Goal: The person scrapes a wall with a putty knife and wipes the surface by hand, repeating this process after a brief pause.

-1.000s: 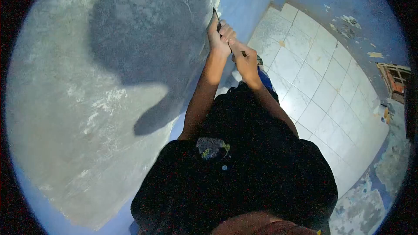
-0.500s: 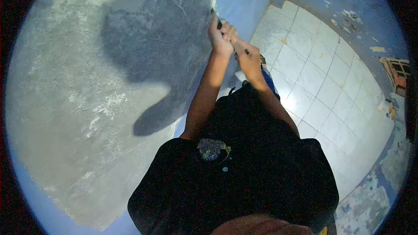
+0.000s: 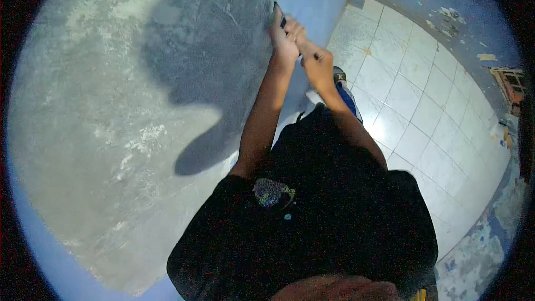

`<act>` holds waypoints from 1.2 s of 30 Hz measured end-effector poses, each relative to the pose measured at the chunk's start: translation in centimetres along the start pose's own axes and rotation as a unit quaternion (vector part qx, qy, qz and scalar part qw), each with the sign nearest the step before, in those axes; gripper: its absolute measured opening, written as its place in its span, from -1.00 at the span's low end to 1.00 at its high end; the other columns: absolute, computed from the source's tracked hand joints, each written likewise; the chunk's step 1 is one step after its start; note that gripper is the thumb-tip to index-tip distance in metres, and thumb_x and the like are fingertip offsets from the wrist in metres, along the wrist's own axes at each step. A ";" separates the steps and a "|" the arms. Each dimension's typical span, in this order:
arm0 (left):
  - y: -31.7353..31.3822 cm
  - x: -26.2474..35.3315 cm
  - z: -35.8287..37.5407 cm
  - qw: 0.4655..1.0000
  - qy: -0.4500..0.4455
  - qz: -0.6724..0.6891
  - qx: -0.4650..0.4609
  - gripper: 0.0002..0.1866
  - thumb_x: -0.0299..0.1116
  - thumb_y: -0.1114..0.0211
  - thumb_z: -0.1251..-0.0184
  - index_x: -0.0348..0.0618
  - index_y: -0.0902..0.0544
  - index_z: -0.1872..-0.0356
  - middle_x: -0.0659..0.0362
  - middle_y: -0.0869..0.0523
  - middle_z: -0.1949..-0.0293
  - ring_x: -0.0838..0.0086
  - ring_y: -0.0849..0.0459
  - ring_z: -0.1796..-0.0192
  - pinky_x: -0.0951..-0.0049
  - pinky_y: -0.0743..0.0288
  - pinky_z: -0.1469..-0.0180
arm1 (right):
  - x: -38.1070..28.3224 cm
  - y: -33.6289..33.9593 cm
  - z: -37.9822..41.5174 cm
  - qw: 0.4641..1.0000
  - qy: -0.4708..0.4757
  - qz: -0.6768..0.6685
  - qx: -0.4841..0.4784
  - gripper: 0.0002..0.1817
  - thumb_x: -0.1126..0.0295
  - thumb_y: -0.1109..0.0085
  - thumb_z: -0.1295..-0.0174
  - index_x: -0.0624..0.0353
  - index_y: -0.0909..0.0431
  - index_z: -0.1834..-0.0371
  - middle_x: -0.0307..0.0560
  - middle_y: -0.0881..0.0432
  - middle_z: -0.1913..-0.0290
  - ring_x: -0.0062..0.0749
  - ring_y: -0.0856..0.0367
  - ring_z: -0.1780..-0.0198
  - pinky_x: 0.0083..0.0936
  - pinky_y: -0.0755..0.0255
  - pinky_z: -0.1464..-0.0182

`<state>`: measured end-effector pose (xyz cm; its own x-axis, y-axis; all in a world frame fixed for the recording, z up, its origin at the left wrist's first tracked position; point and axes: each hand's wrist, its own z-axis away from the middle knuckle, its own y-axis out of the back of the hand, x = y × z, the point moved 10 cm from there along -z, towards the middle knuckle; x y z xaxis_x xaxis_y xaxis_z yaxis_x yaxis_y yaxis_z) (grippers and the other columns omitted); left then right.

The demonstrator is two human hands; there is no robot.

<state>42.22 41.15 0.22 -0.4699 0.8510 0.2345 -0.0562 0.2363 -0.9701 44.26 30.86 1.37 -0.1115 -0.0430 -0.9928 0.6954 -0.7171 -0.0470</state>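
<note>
My left hand [image 3: 285, 39] is closed around a slim black tool that looks like a scraper [image 3: 283, 23]. Its dark tip meets the wall where the bare grey patch [image 3: 95, 134] borders the blue paint [image 3: 312, 0]. Just below, my right hand [image 3: 317, 69] is closed and touches the left one, around what seems to be the lower end of the same tool. Fingers cover most of the handle, and the blade's shape is too small to make out.
A large shadow [image 3: 206, 39] falls across the grey wall. To the right lies a white tiled floor [image 3: 412, 95], with my shoe [image 3: 339, 76] on it. Farther right stands another blue wall [image 3: 446, 0] with peeling paint and a small orange-brown object [image 3: 510, 89] beside it.
Both hands have shifted slightly, with the tool's tip a little higher along the paint edge. My shoe shows more now. Both hands keep their grip.
</note>
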 end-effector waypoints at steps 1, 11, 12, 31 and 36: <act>0.2 -0.1 -0.2 1.000 -0.016 0.000 0.020 -0.57 -0.02 0.07 -0.39 -0.19 -0.54 0.39 0.22 -0.53 0.65 0.49 -0.39 0.74 0.43 -0.27 0.65 | -0.9 0.5 0.1 0.999 0.005 -0.050 0.004 -0.64 0.14 -0.11 -0.27 0.27 -0.62 0.39 -0.36 -0.36 0.65 -0.70 -0.25 0.59 -0.67 -0.14 0.54; 1.4 0.2 -1.2 0.997 -0.030 0.037 0.060 -0.62 -0.09 0.06 -0.41 -0.13 -0.52 0.47 0.25 -0.48 0.70 0.53 -0.30 0.81 0.49 -0.21 0.70 | 0.9 -0.1 0.3 0.998 -0.033 -0.042 -0.021 -0.73 0.28 -0.11 -0.25 0.30 -0.62 0.24 -0.26 -0.50 0.56 -0.69 -0.36 0.46 -0.61 -0.31 0.40; 1.6 0.4 -0.7 0.993 -0.047 -0.004 0.112 -0.61 -0.07 0.06 -0.41 -0.11 -0.50 0.51 0.27 -0.46 0.72 0.55 -0.27 0.82 0.52 -0.18 0.72 | 1.1 0.0 0.3 0.997 -0.061 -0.038 -0.034 -0.74 0.31 -0.10 -0.24 0.31 -0.60 0.22 -0.20 -0.57 0.52 -0.68 -0.39 0.40 -0.59 -0.36 0.33; 0.5 0.5 0.2 0.960 -0.096 -0.102 0.241 -0.60 0.02 -0.07 -0.35 -0.05 -0.41 0.55 0.33 -0.33 0.78 0.64 -0.19 0.83 0.64 -0.07 0.76 | 0.5 1.0 0.0 0.996 -0.067 -0.064 -0.010 -0.71 0.20 -0.15 -0.25 0.23 -0.66 0.29 -0.37 -0.40 0.63 -0.70 -0.28 0.58 -0.66 -0.17 0.54; -2.5 0.2 0.7 0.999 0.009 0.039 0.012 -0.56 0.02 -0.04 -0.36 -0.03 -0.42 0.64 0.37 -0.27 0.84 0.64 -0.17 0.87 0.62 -0.07 0.80 | 0.2 -1.1 2.1 0.999 -0.009 -0.044 -0.011 -0.68 0.18 -0.12 -0.26 0.26 -0.63 0.39 -0.38 -0.39 0.63 -0.70 -0.29 0.58 -0.65 -0.18 0.55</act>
<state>41.67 40.38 2.61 -0.4570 0.8751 0.1591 -0.0410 0.1580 -0.9866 41.98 30.14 1.45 -0.1845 0.0071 -0.9828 0.6982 -0.7028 -0.1362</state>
